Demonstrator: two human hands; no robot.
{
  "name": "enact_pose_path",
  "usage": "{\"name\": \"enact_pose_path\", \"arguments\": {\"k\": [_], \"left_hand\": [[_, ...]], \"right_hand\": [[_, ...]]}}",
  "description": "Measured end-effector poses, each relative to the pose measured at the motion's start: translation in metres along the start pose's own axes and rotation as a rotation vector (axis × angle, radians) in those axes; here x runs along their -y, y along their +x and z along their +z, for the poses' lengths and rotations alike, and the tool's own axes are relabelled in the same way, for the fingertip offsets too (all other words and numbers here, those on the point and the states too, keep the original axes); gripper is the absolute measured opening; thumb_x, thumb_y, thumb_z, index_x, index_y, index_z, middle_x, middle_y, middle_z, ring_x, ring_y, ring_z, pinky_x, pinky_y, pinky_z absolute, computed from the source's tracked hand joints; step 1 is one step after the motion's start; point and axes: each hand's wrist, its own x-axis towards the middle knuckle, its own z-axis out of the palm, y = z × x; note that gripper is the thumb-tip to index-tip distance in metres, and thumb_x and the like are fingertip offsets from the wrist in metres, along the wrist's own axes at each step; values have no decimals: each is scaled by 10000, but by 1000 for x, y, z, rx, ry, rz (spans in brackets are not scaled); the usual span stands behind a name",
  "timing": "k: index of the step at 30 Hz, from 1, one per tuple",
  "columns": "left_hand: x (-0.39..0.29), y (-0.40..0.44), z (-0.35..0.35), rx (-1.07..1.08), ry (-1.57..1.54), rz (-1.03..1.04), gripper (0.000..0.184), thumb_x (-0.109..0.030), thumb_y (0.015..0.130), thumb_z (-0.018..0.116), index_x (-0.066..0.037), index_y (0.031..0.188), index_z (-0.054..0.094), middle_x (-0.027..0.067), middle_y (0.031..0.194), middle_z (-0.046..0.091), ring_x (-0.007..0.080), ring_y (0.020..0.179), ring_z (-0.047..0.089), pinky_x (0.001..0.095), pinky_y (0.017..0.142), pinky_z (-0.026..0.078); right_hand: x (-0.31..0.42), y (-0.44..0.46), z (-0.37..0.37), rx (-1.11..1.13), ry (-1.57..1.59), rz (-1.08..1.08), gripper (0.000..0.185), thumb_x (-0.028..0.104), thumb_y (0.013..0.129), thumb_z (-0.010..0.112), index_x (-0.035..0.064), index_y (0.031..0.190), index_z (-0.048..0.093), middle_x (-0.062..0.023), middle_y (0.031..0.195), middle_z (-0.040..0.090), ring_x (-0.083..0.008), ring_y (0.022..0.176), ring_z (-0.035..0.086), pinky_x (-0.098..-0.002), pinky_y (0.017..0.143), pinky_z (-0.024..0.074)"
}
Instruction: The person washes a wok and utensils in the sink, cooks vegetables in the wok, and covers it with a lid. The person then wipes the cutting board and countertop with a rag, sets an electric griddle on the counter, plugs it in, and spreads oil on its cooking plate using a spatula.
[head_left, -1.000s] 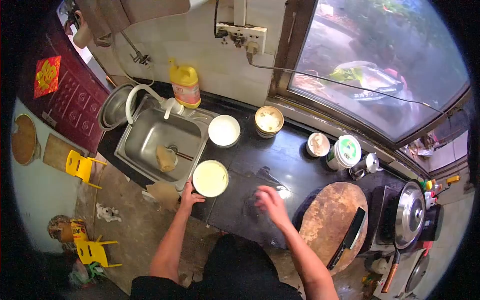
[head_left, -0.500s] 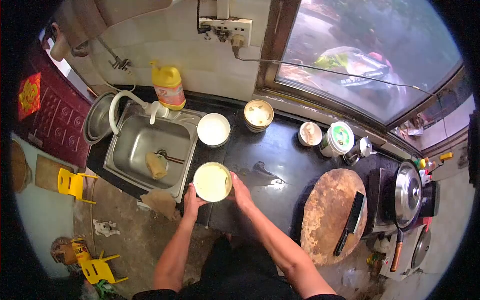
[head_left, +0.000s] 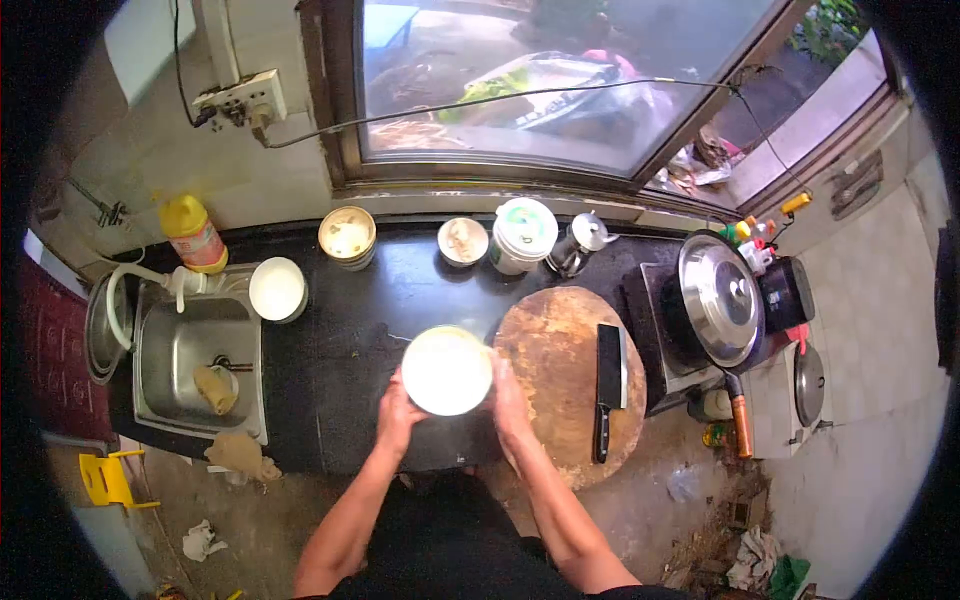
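Both hands, left [head_left: 397, 412] and right [head_left: 512, 405], cupped round sides of pale-filled bowl [head_left: 447, 371], right by round wooden chopping board [head_left: 548, 440]. Black-handled cleaver [head_left: 610, 375] lying on that.

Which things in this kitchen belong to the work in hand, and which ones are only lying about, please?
Seemingly in use:
- left hand
- right hand
- held bowl, between both hands

Seemingly just lying about:
- cleaver on the round chopping board
- yellow jug behind the sink
- yellow chair
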Motion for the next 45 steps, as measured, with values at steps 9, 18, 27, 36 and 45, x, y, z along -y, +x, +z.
{"name": "enact_pose_path", "arguments": {"k": [9, 18, 27, 36, 45], "left_hand": [[43, 38, 136, 209, 35, -154, 613, -464, 994, 308, -106, 1476, 182, 157, 1421, 343, 312, 1235, 459, 441, 849, 541], [13, 13, 101, 179, 338, 55, 721, -349, 919, 560, -41, 1462, 200, 193, 1398, 359, 281, 1259, 425, 397, 908, 487], [20, -118, -299, -1383, 1432, 86, 731, -359, 734, 718, -45, 1331, 437, 240, 1351, 424, 403, 1264, 377, 472, 1053, 293], [-30, -92, -213, -1029, 806, 28, 456, -204, 878, 535, -40, 1292, 437, 242, 1263, 492, 421, 1210, 420, 506, 992, 316], [18, 68, -141, -665, 1270, 441, 460, -259, 925, 437, -47, 1333, 463, 191, 1453, 333, 430, 1350, 230, 503, 1122, 126]], "right_hand": [[-44, 40, -154, -206, -29, -33, 680, 620, 944, 245, 135, 1371, 456, -76, 1157, 602, -181, 907, 635, -296, 671, 532], [-18, 34, -173, -231, -40, 123, 560, 513, 964, 315, 105, 1287, 522, -87, 1159, 612, -182, 849, 619, -295, 645, 509], [2, 3, -202, -499, -47, -171, 468, 419, 979, 383, 58, 1254, 497, -85, 1118, 585, -112, 701, 601, -201, 514, 476], [51, -18, -115, -376, 29, -326, 425, 364, 990, 403, 10, 1200, 512, -108, 1029, 610, -136, 684, 609, -230, 566, 477], [66, -69, -123, -468, -32, -346, 395, 366, 992, 383, 24, 1099, 549, -73, 869, 632, -134, 610, 599, -245, 555, 466]]}}
